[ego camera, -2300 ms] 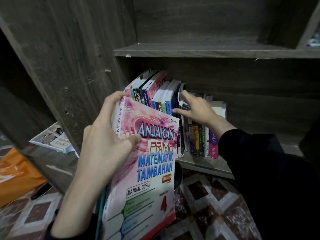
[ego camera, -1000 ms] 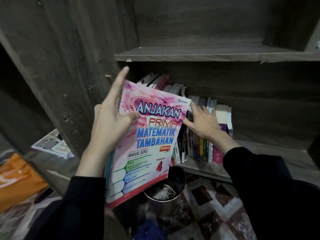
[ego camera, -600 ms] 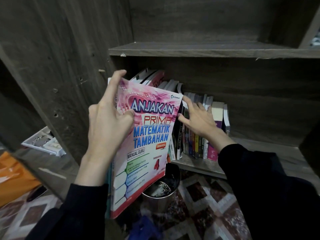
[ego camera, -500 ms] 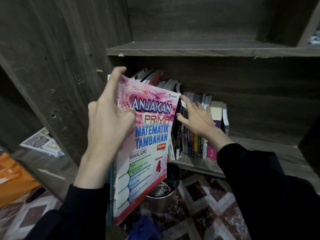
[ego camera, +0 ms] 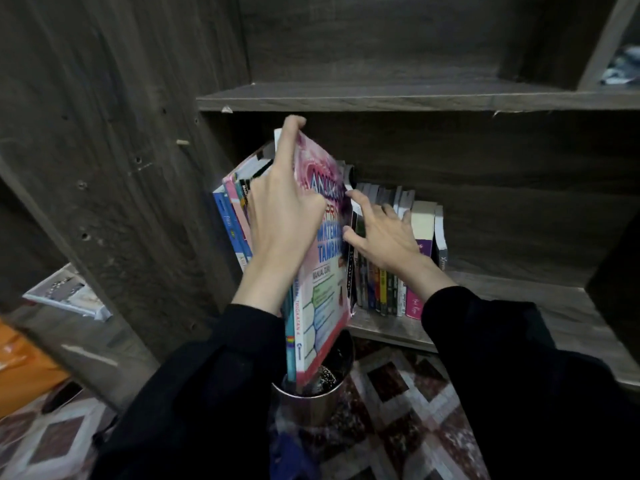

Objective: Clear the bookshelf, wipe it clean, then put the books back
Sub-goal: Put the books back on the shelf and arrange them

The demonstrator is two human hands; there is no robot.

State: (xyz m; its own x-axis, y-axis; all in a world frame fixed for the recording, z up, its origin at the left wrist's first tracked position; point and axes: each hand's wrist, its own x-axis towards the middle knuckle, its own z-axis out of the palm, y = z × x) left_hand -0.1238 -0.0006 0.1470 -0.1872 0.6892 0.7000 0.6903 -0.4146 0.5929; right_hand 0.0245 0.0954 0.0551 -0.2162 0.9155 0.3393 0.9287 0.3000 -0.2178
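Head view: I see two hands, each coming out of a black sleeve.

The left hand (ego camera: 284, 216) grasps one pink paperback textbook (ego camera: 323, 271) titled "Anjakan Prima Matematik Tambahan". The thumb lies across the front cover and the index finger runs up to the top corner. One teal-spined book (ego camera: 290, 341) sits flat against the textbook's back in the same grip.

The textbook is near upright, leaning slightly. Its upper half is inside the lower compartment of the dark wooden bookshelf (ego camera: 121, 168), in the gap between two groups of books. Its bottom corner hangs over the mouth of one steel cup (ego camera: 311, 400) standing on the patterned tile floor (ego camera: 398, 393).

The right hand (ego camera: 381, 237) is released, with fingers spread and lightly bent. It presses on the tops of the upright row of books (ego camera: 391, 292), just right of the textbook, and holds nothing.

Book count on the lower shelf board (ego camera: 536, 306):
- Left leaning group (ego camera: 230, 230): at least four spines, with blue and pink outermost. The rest are behind the left hand.
- Right row: at least eight spines. It is too tightly packed and too covered by the hand for an exact count.

Two shelf boards are visible: the lower one and one upper shelf board (ego camera: 381, 97).

Far left, one white tray (ego camera: 65, 292) rests on a neighbouring ledge, with one orange object (ego camera: 20, 368) below it.
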